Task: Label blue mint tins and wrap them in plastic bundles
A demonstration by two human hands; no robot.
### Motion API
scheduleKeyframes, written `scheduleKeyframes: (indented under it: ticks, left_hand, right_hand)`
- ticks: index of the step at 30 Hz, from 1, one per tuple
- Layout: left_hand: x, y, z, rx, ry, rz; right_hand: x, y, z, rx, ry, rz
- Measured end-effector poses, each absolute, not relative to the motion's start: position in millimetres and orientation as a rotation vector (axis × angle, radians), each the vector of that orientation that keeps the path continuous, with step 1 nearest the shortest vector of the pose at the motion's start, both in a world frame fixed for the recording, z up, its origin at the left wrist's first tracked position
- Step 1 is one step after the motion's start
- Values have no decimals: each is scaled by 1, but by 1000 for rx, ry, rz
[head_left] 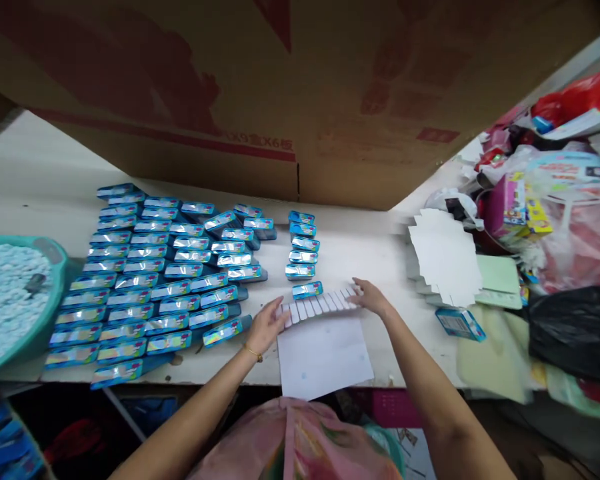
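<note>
Both hands rest on a row of small white cards [319, 306] on the white table [370, 250]. Left hand [266, 326] has its fingers spread flat, pressing the left end of the row. Right hand [371, 297] has its fingers laid on the right end, not closed in a fist. The row is long and thin. It runs from left to right and tips up a little toward the right. The cards look like they stand on edge side by side, but it is too blurry to be sure.

Just below the row lies a white sheet of paper [325, 357]. One little blue box [307, 289] sits just above the row, with a short line of blue boxes [301, 245] behind it. Many more blue boxes [160, 280] lie in rows on the left. A green tub [45, 320] of pale bits sits at the far left. A stack of flat white cardboard shapes [445, 257] lies on the right.
</note>
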State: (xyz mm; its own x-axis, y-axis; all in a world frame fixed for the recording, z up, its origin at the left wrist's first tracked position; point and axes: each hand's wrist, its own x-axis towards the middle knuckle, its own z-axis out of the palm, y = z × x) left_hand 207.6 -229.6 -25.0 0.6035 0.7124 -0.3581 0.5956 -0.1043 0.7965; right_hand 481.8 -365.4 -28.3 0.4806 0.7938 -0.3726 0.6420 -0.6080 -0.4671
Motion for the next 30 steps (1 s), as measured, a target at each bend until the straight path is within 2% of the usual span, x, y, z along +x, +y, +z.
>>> scheduleKeyframes:
  ticks: [6, 15, 19, 22, 26, 30]
  left_hand:
    - [210, -260, -57, 2251, 1009, -235]
    - [223, -248, -62, 2490, 1045, -394]
    - [229, -263, -52, 2389, 762, -413]
    - [239, -277, -38, 2270, 642, -313]
    - [273, -291, -20, 2242, 607, -155]
    - [313, -311, -14, 2279, 401, -291]
  right_hand:
    - [447, -398, -55, -2666, -1444, 648]
    - [436, -396, -41, -2680, -1355, 728]
    - [426, -419, -28, -2615, -1248, 860]
    - [425, -469, -20, -2567, -1034, 951]
    - [406, -578, -13, -2596, -590, 942]
    - [355, -713, -4, -2690, 20, 882]
